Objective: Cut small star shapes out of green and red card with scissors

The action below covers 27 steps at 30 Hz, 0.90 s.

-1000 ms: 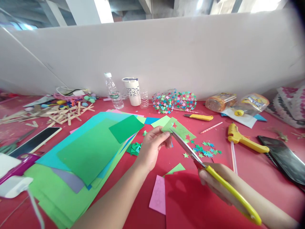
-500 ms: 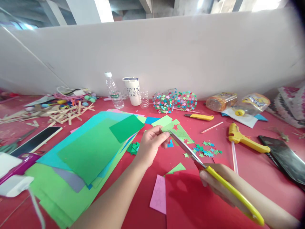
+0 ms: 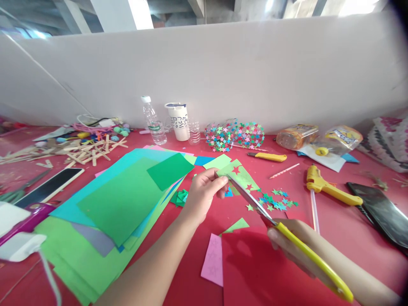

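My left hand [image 3: 206, 192] pinches the near-left end of a light green paper strip [image 3: 244, 176]. Red shows through star-shaped holes in it. Yellow-handled scissors [image 3: 314, 250] are gripped in my right hand [image 3: 291, 244]. Their blades lie along the strip's lower edge, with the tips by my left thumb; whether they touch the paper I cannot tell. Just right of the blades lies a scatter of small green and blue paper stars [image 3: 279, 200]. Under my right hand is a red sheet [image 3: 255, 272], beside a pink piece with drawn stars [image 3: 212, 259].
Stacked coloured sheets [image 3: 121, 199] fill the left side, near craft sticks [image 3: 92, 151] and a phone [image 3: 51, 185]. At the back stand a water bottle [image 3: 154, 125], a white cup [image 3: 179, 123] and star-covered bottles [image 3: 234, 135]. A utility knife [image 3: 269, 157] and glue gun [image 3: 331, 189] lie right.
The whole view has shifted very slightly. Both hands, the scissors and the green strip keep nearly the same positions.
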{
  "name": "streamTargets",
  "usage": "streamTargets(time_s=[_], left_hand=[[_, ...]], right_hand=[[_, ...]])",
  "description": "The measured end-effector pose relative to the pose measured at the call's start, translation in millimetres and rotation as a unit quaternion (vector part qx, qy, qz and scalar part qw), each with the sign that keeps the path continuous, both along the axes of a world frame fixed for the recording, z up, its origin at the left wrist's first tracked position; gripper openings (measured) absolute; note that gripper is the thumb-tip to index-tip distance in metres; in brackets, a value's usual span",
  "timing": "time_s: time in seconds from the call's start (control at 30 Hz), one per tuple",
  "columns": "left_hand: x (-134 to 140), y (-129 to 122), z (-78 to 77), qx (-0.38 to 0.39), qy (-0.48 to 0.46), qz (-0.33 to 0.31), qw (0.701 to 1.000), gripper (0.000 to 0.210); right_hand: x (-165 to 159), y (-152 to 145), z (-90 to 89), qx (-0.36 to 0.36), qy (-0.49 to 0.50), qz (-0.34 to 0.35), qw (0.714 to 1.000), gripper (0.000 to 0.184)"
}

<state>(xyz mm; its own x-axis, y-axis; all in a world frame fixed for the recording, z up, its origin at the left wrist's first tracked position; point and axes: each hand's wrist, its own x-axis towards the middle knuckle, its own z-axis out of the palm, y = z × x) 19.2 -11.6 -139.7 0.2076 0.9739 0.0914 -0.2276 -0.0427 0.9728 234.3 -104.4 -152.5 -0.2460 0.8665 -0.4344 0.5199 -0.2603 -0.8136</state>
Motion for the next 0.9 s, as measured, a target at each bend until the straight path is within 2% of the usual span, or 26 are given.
streamTargets(time_s=[0.33,0.53,0.67,0.9], left_hand=[[0,0,-1.7,0.011,0.012,-0.006,1.0,0.012],[-2,-2,2.7,0.05,0.058,0.031,0.997,0.019],[1,-3,-0.7,0.05,0.041,0.034,0.997,0.018],[6,-6,-7.2,0.045,0.001,0.014,0.999,0.018]], right_hand=[[-2,2,4.9,0.0,0.001,0.009,1.0,0.058],[-5,0,11.2,0.003,0.019,-0.007,1.0,0.065],[-7,-3,14.4,0.011,0.021,-0.003,1.0,0.074],[-8,-10,15.1,0.024,0.038,-0.016,0.999,0.073]])
